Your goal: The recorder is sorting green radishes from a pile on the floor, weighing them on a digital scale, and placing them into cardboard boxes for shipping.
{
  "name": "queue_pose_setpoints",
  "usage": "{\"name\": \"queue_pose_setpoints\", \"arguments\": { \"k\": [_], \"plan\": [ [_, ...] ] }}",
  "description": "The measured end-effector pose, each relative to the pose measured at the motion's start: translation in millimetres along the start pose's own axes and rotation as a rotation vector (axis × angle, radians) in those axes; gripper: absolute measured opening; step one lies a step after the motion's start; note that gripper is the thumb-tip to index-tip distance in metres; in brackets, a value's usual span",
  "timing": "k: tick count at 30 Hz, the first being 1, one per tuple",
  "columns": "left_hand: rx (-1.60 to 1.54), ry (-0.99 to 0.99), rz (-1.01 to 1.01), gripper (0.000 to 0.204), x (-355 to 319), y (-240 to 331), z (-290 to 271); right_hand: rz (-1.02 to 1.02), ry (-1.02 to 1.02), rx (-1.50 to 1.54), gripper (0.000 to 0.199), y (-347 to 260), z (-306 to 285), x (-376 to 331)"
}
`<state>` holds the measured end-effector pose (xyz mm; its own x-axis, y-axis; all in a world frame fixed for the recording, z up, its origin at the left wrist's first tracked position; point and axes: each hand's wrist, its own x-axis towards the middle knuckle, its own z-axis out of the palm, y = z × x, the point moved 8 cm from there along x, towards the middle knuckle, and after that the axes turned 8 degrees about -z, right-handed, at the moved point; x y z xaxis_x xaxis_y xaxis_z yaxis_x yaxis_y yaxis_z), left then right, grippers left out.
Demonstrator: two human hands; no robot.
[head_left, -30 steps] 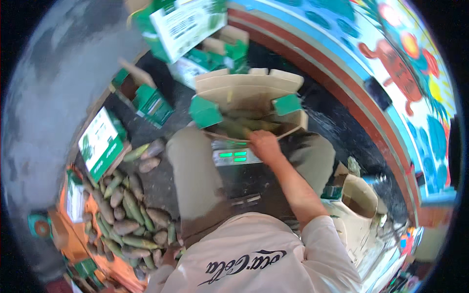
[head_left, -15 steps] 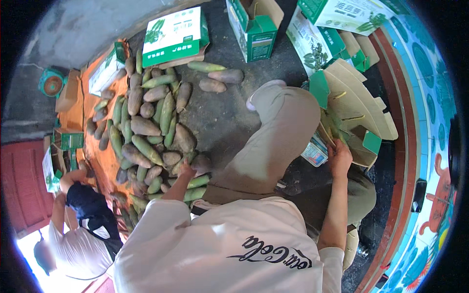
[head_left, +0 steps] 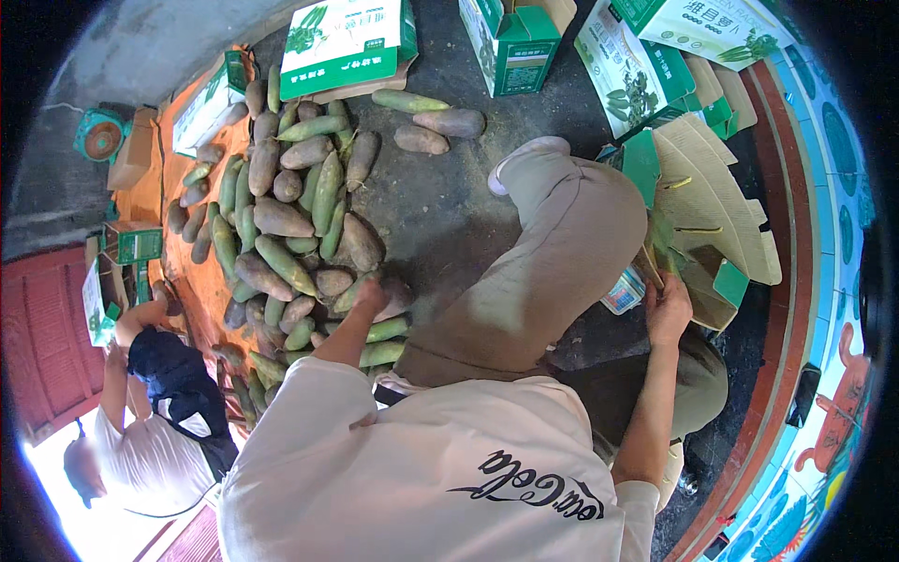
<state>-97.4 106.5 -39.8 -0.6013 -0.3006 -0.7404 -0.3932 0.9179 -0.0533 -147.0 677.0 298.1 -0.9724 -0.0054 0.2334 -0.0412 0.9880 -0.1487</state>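
Observation:
My left hand (head_left: 372, 300) is down at the near right side of a pile of long radishes (head_left: 290, 253), some green and some coated in dark soil. It touches the pile beside a dark, soil-coated radish (head_left: 399, 298); its fingers are foreshortened and mostly hidden. On the other side of my bent leg, my right hand (head_left: 669, 311) is closed on the near edge of an open cardboard box (head_left: 716, 187) with green flaps. Inside that box some green radish and thin yellowish stalks show, partly hidden by the cardboard wall.
White and green boxes (head_left: 348, 42) stand beyond the pile, with a green carton (head_left: 524, 61) and more boxes (head_left: 637, 80) at the far right. A small printed packet (head_left: 623, 292) lies by my right hand. At left, another person (head_left: 154, 450) bends near boxes. A tiled wall runs along the right.
My left hand has shifted slightly up and to the right within the pile. My right hand stays at the box edge. The whole view has shifted a little.

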Motion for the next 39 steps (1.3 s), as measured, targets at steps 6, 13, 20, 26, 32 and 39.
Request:
{"name": "queue_pose_setpoints", "arguments": {
  "k": [6, 13, 20, 26, 32, 39],
  "plan": [
    [-0.143, 0.461, -0.151, 0.052, -22, 3, -121, 0.050, -0.045, -0.040, 0.023, 1, -6, -1],
    [-0.059, 0.645, -0.281, 0.045, -19, -27, -215, 0.030, -0.016, -0.031, 0.022, -5, -9, 3],
    [0.024, 0.625, -0.230, 0.046, 8, -28, -252, 0.096, -0.052, -0.061, 0.024, 6, -8, -2],
    [-0.245, 0.369, -0.041, 0.076, 96, -5, -204, 0.043, -0.047, -0.074, 0.025, 5, -9, -2],
    [-0.228, 0.333, -0.116, 0.087, 163, -47, -183, 0.132, -0.081, -0.056, 0.028, 6, -10, 1],
    [-0.091, 0.274, -0.408, 0.075, 120, -31, -213, 0.135, -0.108, -0.036, 0.028, 5, -7, 4]
  ]
}}
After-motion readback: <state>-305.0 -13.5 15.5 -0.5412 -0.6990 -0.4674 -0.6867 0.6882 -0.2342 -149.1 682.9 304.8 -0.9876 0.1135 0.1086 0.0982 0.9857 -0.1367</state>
